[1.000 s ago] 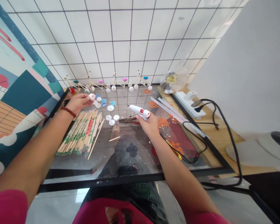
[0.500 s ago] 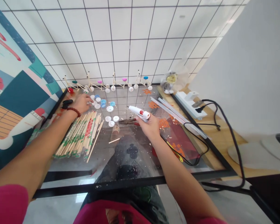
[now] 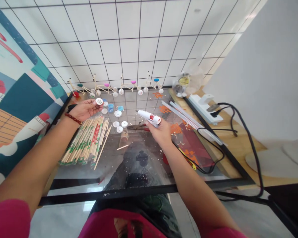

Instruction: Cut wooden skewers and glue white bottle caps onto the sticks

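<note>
Between the thumb and fingers of my left hand (image 3: 85,109) is a white bottle cap (image 3: 99,101), raised with one round face toward me. Beside that hand lie more caps, among them a blue cap (image 3: 110,106) and a white cap (image 3: 118,113). My right hand (image 3: 160,130) is wrapped round a white glue gun (image 3: 150,117), its nozzle pointing left over the glass tabletop (image 3: 109,178). Below the nozzle rest pliers (image 3: 139,127) with red handles, next to three white caps (image 3: 119,129).
Packaged wooden chopsticks (image 3: 85,142) lie on the left. Small stick models with cap wheels (image 3: 132,86) stand along the back. On the right are clear glue sticks (image 3: 193,122), a white power strip (image 3: 205,108), a black cable (image 3: 248,138) and a plastic bag (image 3: 185,84).
My left hand has picked a white bottle cap from the group of caps and lifted it slightly. My right hand keeps hold of the glue gun in nearly the same place.
</note>
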Available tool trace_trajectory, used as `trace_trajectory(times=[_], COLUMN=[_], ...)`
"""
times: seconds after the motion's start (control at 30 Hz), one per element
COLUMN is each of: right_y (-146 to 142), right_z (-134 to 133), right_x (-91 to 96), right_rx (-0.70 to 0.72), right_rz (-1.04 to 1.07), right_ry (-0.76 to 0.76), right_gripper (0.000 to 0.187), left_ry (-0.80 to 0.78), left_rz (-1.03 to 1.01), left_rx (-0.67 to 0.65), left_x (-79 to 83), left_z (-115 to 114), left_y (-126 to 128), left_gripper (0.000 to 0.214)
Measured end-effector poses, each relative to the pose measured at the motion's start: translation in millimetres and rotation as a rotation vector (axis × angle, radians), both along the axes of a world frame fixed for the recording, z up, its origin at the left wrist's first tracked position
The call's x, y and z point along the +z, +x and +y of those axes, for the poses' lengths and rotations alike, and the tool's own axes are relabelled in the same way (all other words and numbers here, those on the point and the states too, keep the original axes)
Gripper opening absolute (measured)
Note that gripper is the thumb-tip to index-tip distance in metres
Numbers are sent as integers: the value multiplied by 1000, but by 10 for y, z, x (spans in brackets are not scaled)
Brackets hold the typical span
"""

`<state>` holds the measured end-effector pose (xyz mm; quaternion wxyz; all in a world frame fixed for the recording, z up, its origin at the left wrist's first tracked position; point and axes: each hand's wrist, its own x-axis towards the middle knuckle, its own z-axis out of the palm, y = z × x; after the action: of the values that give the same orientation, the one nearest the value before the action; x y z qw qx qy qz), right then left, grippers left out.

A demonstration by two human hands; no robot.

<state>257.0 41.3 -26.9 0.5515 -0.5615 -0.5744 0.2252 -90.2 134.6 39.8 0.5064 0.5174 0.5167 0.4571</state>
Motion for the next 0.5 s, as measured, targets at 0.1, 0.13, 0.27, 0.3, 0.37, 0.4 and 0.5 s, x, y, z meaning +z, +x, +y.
trace_trajectory(times=[0.1, 0.13, 0.27, 0.3, 0.37, 0.4, 0.5], right_y=[8, 12, 16, 14, 8, 5, 0], right_z=[10, 13, 14, 12, 7, 5, 1], right_x=[-17, -21, -16, -12, -4, -2, -7], right_rx=[2, 3, -5, -8, -10, -10, 5], right_rz=[-7, -8, -11, -11, -8, -7, 1], right_ry=[3, 6, 13, 13, 17, 20, 23], right_gripper=[24, 24, 21, 21, 20, 20, 21], left_ry=[97, 114, 99, 97, 107, 115, 116], left_rz=[417, 529, 788, 834, 897, 918, 943], left_rx=[209, 274, 348, 350, 354, 356, 335], left_x=[-7, -1, 34, 34, 13, -6, -86], left_z=[38, 61, 149, 170, 224, 260, 397], left_y=[-55, -88, -215, -234, -249, -247, -202], left_gripper=[5, 8, 18, 18, 15, 14, 13])
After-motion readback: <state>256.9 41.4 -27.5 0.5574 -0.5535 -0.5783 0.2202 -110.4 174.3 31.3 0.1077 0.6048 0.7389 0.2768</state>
